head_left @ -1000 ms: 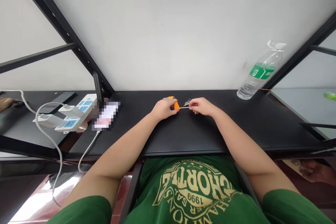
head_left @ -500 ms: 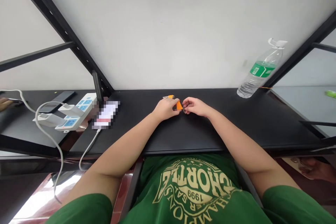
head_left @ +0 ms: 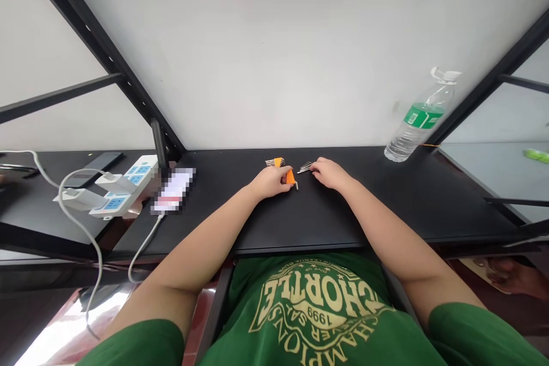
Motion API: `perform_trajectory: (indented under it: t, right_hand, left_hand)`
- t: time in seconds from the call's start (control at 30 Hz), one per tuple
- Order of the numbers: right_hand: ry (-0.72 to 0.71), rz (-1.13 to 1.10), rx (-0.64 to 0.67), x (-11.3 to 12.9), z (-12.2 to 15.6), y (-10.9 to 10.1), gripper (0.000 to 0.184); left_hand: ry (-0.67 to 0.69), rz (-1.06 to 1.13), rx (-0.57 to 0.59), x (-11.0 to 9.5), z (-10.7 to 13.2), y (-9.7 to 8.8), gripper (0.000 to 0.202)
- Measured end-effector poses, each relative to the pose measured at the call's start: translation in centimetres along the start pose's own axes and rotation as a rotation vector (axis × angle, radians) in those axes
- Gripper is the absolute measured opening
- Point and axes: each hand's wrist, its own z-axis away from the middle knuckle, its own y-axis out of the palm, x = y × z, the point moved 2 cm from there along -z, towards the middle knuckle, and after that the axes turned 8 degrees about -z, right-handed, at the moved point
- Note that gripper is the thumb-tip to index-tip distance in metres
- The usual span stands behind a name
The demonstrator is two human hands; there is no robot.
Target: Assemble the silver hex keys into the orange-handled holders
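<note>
Shirt (head_left: 319, 315) reads "1999" (upside down); left hand (head_left: 270, 182) clamps orange holder (head_left: 290, 177); right hand (head_left: 331, 173), beside metal keys (head_left: 304, 167), grip unclear.

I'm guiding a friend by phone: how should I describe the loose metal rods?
On the black desk against the white wall, look between the left hand and right hand. A small bunch of thin metal rods lies there, nearer the right. Unlike the silvery pieces in an orange holder, these lie bare.

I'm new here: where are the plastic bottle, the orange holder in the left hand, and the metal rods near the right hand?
Plastic bottle (head_left: 424, 116): head view, on its label.
Orange holder (head_left: 290, 176): head view, on its lower visible part.
Metal rods (head_left: 304, 168): head view, middle of the bunch.
</note>
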Motion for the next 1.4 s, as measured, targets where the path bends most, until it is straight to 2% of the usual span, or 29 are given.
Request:
perform_trajectory:
  t: [0.17, 0.27, 0.37, 0.47, 0.53, 0.67, 0.9, 1.07, 1.4]
  right_hand:
    - [0.008, -0.007, -0.025, 0.5, 0.2, -0.2, 0.026]
    - [0.039, 0.038, -0.005, 1.2, 0.4, -0.6, 0.02]
    - [0.127, 0.055, 0.09, 2.0, 0.7, -1.0, 0.005]
    - [0.224, 0.0, 0.217, 2.5, 1.2, -1.2, 0.008]
    - [0.184, -0.05, 0.221, 2.7, 1.4, -1.2, 0.012]
    - [0.013, -0.2, 0.2, 3.0, 1.8, -1.0, 0.012]
    - [-0.181, -0.209, 0.151, 3.2, 1.7, -1.4, 0.014]
    - [-0.225, -0.248, 0.119, 3.3, 2.1, -2.3, 0.015]
    - [-0.192, -0.308, 0.122, 3.6, 2.5, -2.9, 0.016]
  left_hand:
    - [0.014, 0.032, 0.017, -0.1, 0.0, 0.0, 0.045]
    - [-0.008, 0.036, 0.008, 0.0, 0.0, 0.1, 0.049]
    - [-0.018, 0.033, 0.005, 0.2, -0.1, 0.2, 0.051]
    - [-0.008, 0.035, 0.011, 0.2, -0.1, 0.2, 0.051]
    - [-0.002, 0.04, 0.007, 0.1, 0.0, 0.1, 0.05]
    - [0.002, 0.033, -0.006, 0.1, 0.1, 0.0, 0.049]
    - [-0.017, 0.057, -0.026, 0.4, 0.1, 0.3, 0.052]
    - [-0.017, 0.073, -0.045, 0.2, 0.2, 0.2, 0.052]
    - [-0.001, 0.128, -0.066, 0.0, 0.2, 0.2, 0.052]
